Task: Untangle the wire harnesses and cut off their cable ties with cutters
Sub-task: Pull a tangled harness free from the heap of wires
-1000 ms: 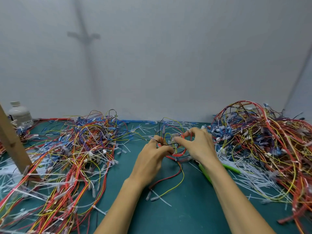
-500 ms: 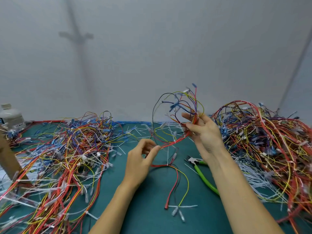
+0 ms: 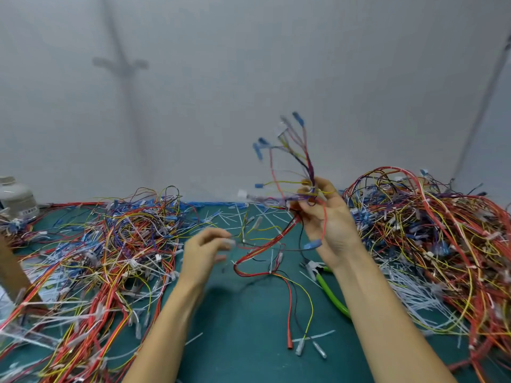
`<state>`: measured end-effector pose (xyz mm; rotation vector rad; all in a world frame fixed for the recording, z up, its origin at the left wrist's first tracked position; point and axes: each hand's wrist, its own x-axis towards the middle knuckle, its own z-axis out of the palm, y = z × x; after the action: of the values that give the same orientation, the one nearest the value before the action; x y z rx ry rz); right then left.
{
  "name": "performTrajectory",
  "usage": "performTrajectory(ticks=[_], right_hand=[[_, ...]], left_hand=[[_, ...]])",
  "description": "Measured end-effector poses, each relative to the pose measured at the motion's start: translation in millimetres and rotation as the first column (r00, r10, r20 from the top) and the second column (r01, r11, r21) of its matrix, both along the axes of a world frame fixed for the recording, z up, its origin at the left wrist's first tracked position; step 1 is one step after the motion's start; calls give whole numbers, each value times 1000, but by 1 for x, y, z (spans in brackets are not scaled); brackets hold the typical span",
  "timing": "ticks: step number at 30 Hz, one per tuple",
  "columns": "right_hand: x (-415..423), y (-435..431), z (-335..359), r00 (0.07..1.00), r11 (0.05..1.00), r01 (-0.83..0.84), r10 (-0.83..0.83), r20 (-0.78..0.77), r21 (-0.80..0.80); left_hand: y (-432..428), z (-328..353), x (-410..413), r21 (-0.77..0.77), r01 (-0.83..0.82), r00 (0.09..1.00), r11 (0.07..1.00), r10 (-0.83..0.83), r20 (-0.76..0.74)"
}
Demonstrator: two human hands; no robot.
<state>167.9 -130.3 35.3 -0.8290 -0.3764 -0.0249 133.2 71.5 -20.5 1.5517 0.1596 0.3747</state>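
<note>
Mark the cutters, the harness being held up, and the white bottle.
cutters (image 3: 331,297): head view, on the green handle lying on the mat.
wire harness (image 3: 311,172): head view, on the bundled wires below where the branches fan out.
white bottle (image 3: 17,197): head view, on its body, far left.

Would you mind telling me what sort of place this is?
Probably a wire-harness rework bench: heaps of harnesses on a green mat, cut cable ties strewn about, and cutters lying ready.

Soft even light; cross-shaped shadow (image 3: 121,64) on wall (image 3: 359,78); left hand (image 3: 203,252) motion-blurred.
</note>
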Motion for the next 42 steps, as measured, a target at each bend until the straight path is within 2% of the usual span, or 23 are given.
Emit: performTrajectory(ticks=[1, 2, 3, 6, 8, 10, 11, 14, 18, 20, 22, 24, 27, 30, 32, 34, 36, 40, 42], right_hand=[[0, 1, 0, 1000, 999, 19, -18, 15, -32], [0, 3, 1, 998, 996, 46, -43, 38, -77], [-1, 5, 1, 995, 989, 78, -70, 67, -129], [-3, 14, 3, 978, 949, 187, -155, 139, -253], [-3, 18, 3, 970, 936, 241, -222, 100, -258], [-2, 19, 3, 966, 931, 258, -255, 46, -257], [-2, 19, 3, 968, 938, 248, -250, 22, -243], [-5, 17, 5, 983, 966, 177, -182, -7, -189], [-9, 14, 9, 990, 969, 130, -140, -34, -211], [-9, 9, 10, 994, 972, 93, -104, -43, -216], [-9, 3, 11, 994, 968, 64, -84, -73, -241], [-8, -1, 9, 982, 970, 78, -115, -150, -230], [-6, 1, 5, 956, 974, 116, -162, -246, -194], [-6, 6, 4, 957, 968, 108, -163, -242, -226], [-5, 7, 2, 973, 936, 55, -129, -193, -347], [-9, 9, 1, 993, 862, -28, -34, -113, -506], [-14, 15, 2, 998, 815, -65, 52, -39, -576], [-16, 21, 6, 1000, 873, -19, 22, 1, -488], [-15, 18, 8, 1000, 895, 9, -15, -10, -446]], left_hand=[[2, 6, 0, -8, -141, 987, 990, 141, 82], [2, 11, -2, -6, -202, 966, 979, 200, 162], [0, 17, -4, 4, -196, 953, 981, 190, 236], [-10, 41, -15, 133, 29, 937, 991, -73, 342], [-19, 57, -22, 277, 251, 898, 928, -330, 291], [-27, 71, -26, 355, 410, 850, 840, -493, 185], [-30, 76, -26, 371, 432, 847, 822, -511, 148], [-39, 90, -20, 417, 318, 898, 852, -412, 157], [-37, 104, -6, 329, 192, 924, 924, -284, 257], [-34, 107, -1, 208, 148, 936, 967, -205, 285], [-32, 105, 3, 62, 97, 958, 993, -110, 264], [-30, 102, 4, 1, 51, 972, 999, -50, 230], [-26, 101, 4, -45, 66, 972, 997, -54, 227], [-25, 105, 2, -105, 63, 970, 992, -36, 239], [-24, 108, 1, -179, 91, 962, 980, -40, 270], [-22, 110, 0, -244, 131, 960, 961, -62, 272], [-20, 110, 1, -284, 183, 964, 941, -115, 238], [-17, 106, 6, -387, 212, 977, 897, -183, 111], [-12, 103, 8, -383, 177, 984, 906, -170, 52]])
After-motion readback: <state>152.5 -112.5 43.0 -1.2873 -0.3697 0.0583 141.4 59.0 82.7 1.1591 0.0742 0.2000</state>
